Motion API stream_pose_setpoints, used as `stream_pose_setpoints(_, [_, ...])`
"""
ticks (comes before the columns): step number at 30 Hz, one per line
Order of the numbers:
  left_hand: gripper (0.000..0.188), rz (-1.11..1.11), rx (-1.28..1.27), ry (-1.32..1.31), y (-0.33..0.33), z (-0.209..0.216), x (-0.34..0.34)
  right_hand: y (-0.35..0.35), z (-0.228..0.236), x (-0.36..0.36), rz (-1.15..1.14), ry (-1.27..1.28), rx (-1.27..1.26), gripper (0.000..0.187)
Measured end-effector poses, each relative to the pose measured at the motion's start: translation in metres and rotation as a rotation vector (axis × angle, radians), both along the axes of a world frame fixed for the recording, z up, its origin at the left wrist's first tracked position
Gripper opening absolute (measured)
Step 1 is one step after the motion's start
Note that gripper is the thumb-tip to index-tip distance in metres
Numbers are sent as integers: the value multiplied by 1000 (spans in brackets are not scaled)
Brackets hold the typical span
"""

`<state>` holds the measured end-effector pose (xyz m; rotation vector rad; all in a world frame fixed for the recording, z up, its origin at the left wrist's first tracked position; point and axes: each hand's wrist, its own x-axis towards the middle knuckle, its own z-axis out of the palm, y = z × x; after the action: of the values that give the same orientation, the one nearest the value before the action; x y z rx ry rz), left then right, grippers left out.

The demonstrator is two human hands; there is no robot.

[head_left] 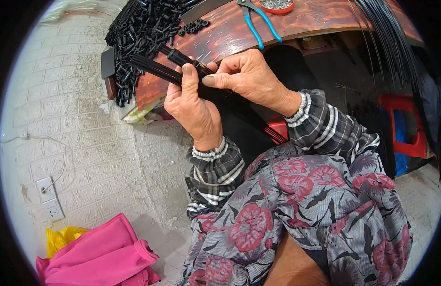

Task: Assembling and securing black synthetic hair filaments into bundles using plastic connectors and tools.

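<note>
My left hand [196, 112] is closed around a bundle of thin black rods [156, 69] that look like umbrella ribs, its thumb pressed along them. The rods run slantwise under my hands, their other ends [276, 136] showing near my lap. A black ribbed plastic tube [178, 56] sticks out beside the bundle, above my left thumb. At the joint between rods and tube, my right hand [256, 78] pinches with thumb and fingers. What lies in that pinch is too small and covered to make out.
A heap of black plastic tubes [144, 31] covers the left of the reddish table [220, 38]. Blue-handled pliers [258, 24] and a red dish of small metal pieces [277, 5] lie behind my hands. Long dark wires [389, 35] overhang the right edge, near a red stool [385, 101].
</note>
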<state>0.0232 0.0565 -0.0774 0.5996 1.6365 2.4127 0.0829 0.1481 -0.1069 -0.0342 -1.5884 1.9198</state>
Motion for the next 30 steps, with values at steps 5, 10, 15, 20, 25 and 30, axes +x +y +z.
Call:
stream_pose_setpoints(5, [15, -20, 82, -59, -3, -3, -2, 7, -2, -2, 97, -72, 8, 24])
stream_pose_setpoints(10, [16, -90, 91, -92, -10, -1, -7, 7, -6, -12, 271, -146, -156, 32])
stream_pose_setpoints(15, [21, -112, 95, -102, -16, 0, -27, -4, -5, -34, 222, -172, -118, 29])
stream_pose_setpoints(20, [33, -185, 146, -116, -22, 5, -30, -15, 11, -35, 102, -147, 1, 27])
stream_pose_setpoints(25, [37, -149, 187, -120, -23, 4, -30, -15, 13, -35, 168, -209, -56, 28])
stream_pose_setpoints(30, [36, -121, 196, -145, -20, 1, -29, -13, 19, -33, 228, -223, -158, 29])
